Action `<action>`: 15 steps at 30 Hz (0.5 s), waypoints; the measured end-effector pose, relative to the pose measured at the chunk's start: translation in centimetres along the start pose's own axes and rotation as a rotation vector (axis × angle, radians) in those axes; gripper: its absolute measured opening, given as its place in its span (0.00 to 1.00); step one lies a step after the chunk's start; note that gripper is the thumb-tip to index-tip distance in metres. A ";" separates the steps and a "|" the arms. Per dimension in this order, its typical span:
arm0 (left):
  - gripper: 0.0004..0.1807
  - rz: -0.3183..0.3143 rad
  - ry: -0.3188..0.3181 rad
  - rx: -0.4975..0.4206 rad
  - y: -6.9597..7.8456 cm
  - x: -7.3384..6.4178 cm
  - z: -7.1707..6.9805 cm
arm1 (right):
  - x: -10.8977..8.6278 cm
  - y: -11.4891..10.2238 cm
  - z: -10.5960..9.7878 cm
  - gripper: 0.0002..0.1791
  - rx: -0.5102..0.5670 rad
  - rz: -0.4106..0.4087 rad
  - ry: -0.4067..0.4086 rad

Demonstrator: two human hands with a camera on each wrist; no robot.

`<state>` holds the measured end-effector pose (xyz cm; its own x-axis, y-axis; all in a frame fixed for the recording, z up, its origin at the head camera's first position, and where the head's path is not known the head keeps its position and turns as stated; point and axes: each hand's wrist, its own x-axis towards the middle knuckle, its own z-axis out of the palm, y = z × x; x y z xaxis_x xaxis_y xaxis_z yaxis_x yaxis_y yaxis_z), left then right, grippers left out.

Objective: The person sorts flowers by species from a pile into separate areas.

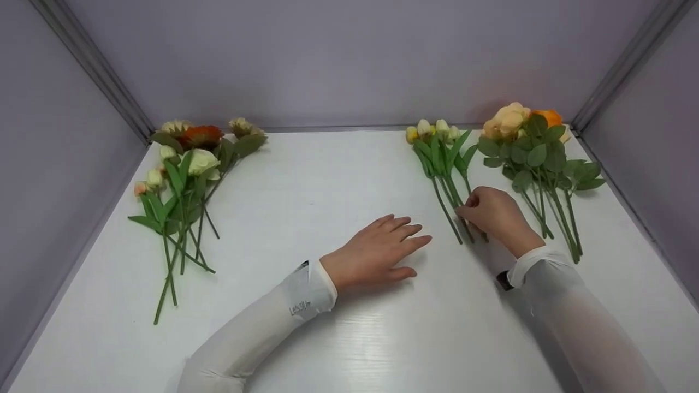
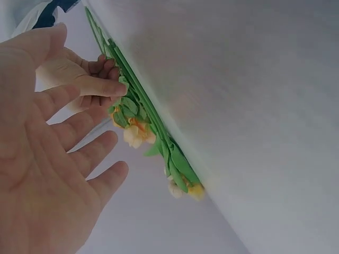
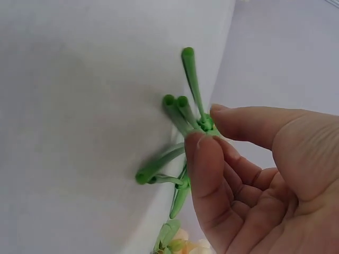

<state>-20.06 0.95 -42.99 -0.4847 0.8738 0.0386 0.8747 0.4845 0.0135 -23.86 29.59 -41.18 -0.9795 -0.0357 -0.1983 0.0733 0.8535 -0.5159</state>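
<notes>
Saw tulips [image 1: 436, 154] lying on the worktop [image 1: 311, 218] just left of the roses [image 1: 510, 120]. Held the left hand [image 1: 378, 252] spread nearby, the right hand [image 1: 496, 214] curled at their stems [image 3: 192, 76]; could not tell whether pinching any.

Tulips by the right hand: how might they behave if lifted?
The tulips might spread apart, as their separate stems show no tie. They may dip head-first if held low, since blooms and leaves crowd one end.
</notes>
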 end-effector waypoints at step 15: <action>0.22 -0.346 0.222 -0.148 -6.0 -5.6 -2.0 | 0.7 -3.3 0.5 0.22 0.091 -0.175 0.210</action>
<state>-22.56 -6.95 -41.32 -0.7506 0.6230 0.2203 0.6601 0.7223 0.2064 -24.66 26.48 -40.02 -0.9955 -0.0620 0.0723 -0.0931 0.7933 -0.6016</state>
